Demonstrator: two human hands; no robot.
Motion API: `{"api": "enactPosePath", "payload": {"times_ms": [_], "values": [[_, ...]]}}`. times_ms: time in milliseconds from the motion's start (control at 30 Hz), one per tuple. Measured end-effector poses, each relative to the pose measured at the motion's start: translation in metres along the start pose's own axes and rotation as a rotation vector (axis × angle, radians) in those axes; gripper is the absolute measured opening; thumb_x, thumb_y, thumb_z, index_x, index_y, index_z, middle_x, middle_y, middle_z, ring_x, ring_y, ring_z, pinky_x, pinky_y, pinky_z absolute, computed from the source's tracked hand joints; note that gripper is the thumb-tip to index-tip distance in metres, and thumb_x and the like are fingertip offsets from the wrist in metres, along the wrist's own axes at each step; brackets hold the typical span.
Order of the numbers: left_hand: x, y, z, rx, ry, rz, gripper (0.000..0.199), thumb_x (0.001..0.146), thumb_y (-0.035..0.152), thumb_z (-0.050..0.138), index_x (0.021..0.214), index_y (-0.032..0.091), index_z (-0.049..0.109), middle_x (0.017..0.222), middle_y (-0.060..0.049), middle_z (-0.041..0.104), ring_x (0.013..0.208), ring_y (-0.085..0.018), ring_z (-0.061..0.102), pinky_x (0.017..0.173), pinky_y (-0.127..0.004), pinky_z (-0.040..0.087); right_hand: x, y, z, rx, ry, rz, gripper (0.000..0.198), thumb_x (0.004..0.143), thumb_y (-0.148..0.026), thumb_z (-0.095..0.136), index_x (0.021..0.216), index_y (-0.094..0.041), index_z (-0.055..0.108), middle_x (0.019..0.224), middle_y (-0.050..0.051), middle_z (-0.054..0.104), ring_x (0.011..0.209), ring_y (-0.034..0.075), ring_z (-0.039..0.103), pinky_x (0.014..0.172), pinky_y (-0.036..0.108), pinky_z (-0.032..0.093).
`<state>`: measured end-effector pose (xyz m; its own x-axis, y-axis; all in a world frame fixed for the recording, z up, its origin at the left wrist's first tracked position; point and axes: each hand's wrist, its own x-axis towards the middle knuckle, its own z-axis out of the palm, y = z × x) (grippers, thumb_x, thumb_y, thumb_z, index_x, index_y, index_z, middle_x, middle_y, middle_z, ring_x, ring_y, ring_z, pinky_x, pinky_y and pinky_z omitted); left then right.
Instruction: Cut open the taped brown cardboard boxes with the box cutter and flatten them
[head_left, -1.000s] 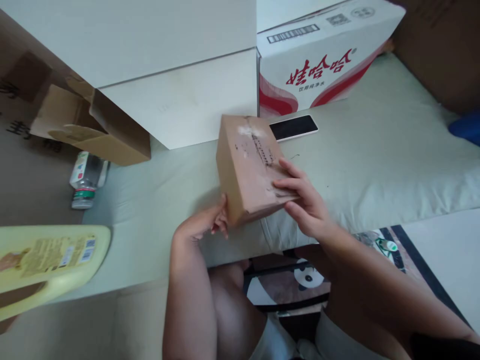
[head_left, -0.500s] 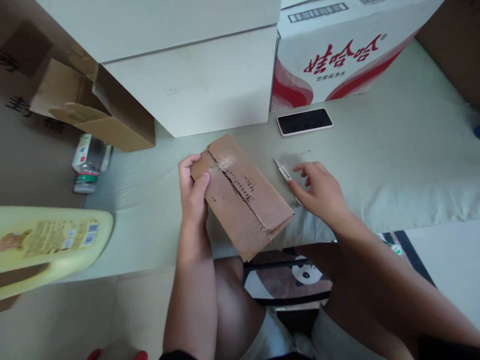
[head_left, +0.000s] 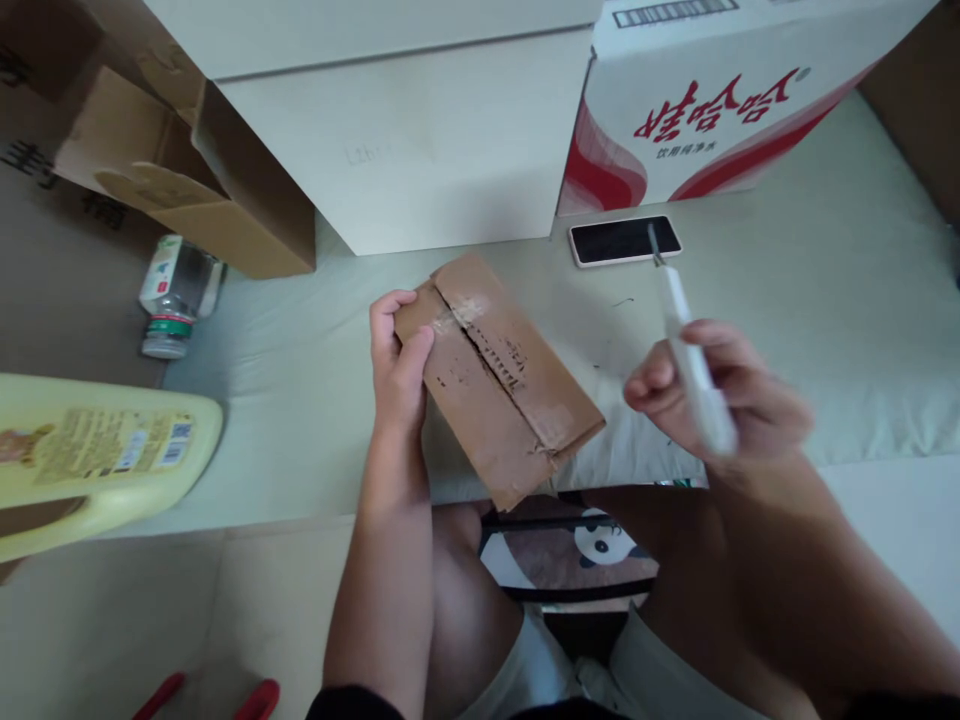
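My left hand grips the upper left end of a small brown cardboard box, thumb on top and fingers round the end. The box lies tilted, with a dark, ragged split running lengthwise between its flaps and torn paper at the lower right corner. To the right of it, my right hand is raised and closed around a white utility knife. The slim metal blade points up and away, in front of the phone, and does not touch the box. Motion blurs this hand slightly.
A phone lies on the pale green cloth. Behind stand a white box and a red-and-white carton. At left are an open cardboard box, a plastic bottle and a yellow jug.
My right hand has picked the utility knife up off the cloth and lifted it to the right, blade turned upward. The left hand keeps its hold on the box; the view has shifted slightly.
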<state>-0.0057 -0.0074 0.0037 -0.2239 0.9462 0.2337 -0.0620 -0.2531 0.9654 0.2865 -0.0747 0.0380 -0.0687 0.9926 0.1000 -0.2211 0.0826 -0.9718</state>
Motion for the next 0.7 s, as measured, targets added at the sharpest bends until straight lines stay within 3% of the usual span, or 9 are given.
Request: {"api": "enactPosePath", "payload": {"times_ms": [67, 133, 200, 300, 400, 533, 700], "values": [[0.0, 0.0, 0.002, -0.001, 0.013, 0.002, 0.051, 0.073, 0.056, 0.084, 0.107, 0.025, 0.063, 0.093, -0.001, 0.062, 0.073, -0.014, 0.055, 0.062, -0.025, 0.045, -0.011, -0.013, 0.007, 0.0, 0.002, -0.106, 0.022, 0.087, -0.033, 0.074, 0.108, -0.037, 0.068, 0.066, -0.005, 0.067, 0.057, 0.017, 0.067, 0.055, 0.033, 0.057], [0.0, -0.001, 0.003, 0.013, 0.022, 0.0, 0.048, 0.075, 0.055, 0.081, 0.108, 0.025, 0.062, 0.093, -0.001, 0.061, 0.074, -0.014, 0.055, 0.064, -0.025, 0.045, -0.023, -0.026, 0.017, -0.073, 0.048, -0.214, 0.012, 0.091, -0.035, 0.076, 0.099, -0.033, 0.068, 0.055, -0.008, 0.057, 0.042, 0.012, 0.051, 0.043, 0.027, 0.044], [0.0, -0.003, 0.005, 0.045, 0.032, 0.012, 0.048, 0.078, 0.057, 0.079, 0.109, 0.025, 0.061, 0.094, -0.001, 0.061, 0.077, -0.015, 0.055, 0.068, -0.026, 0.045, -0.033, -0.037, 0.028, -0.131, 0.075, -0.255, 0.017, 0.096, -0.046, 0.071, 0.093, -0.03, 0.069, 0.051, -0.008, 0.051, 0.037, 0.009, 0.039, 0.036, 0.026, 0.03], [0.0, -0.008, 0.007, 0.108, 0.058, 0.067, 0.052, 0.081, 0.062, 0.076, 0.113, 0.024, 0.058, 0.1, -0.003, 0.06, 0.085, -0.017, 0.057, 0.075, -0.029, 0.047, -0.042, -0.047, 0.036, -0.241, -0.012, -0.173, 0.032, 0.099, -0.057, 0.062, 0.107, -0.029, 0.075, 0.059, -0.003, 0.064, 0.045, 0.013, 0.054, 0.039, 0.027, 0.041], [0.0, -0.013, 0.01, 0.159, 0.075, 0.123, 0.054, 0.084, 0.065, 0.072, 0.115, 0.024, 0.056, 0.104, -0.003, 0.059, 0.089, -0.018, 0.058, 0.08, -0.031, 0.047, -0.042, -0.047, 0.033, -0.392, -0.122, -0.23, 0.032, 0.105, -0.048, 0.053, 0.109, -0.028, 0.077, 0.064, 0.0, 0.069, 0.05, 0.015, 0.064, 0.045, 0.027, 0.051], [0.001, -0.017, 0.011, 0.202, 0.089, 0.14, 0.048, 0.088, 0.062, 0.068, 0.117, 0.025, 0.055, 0.108, -0.004, 0.059, 0.093, -0.019, 0.059, 0.082, -0.032, 0.048, -0.037, -0.04, 0.026, -0.671, -0.2, -0.371, 0.024, 0.104, -0.032, 0.054, 0.112, -0.027, 0.076, 0.065, 0.0, 0.069, 0.049, 0.013, 0.063, 0.046, 0.025, 0.05], [0.001, -0.018, 0.01, 0.228, 0.076, 0.156, 0.05, 0.089, 0.063, 0.067, 0.118, 0.025, 0.054, 0.111, -0.005, 0.06, 0.095, -0.02, 0.06, 0.082, -0.032, 0.048, -0.032, -0.039, 0.033, -0.911, -0.18, -0.515, 0.02, 0.095, -0.014, 0.058, 0.102, -0.024, 0.075, 0.064, -0.002, 0.066, 0.045, 0.009, 0.055, 0.044, 0.023, 0.043]]}}
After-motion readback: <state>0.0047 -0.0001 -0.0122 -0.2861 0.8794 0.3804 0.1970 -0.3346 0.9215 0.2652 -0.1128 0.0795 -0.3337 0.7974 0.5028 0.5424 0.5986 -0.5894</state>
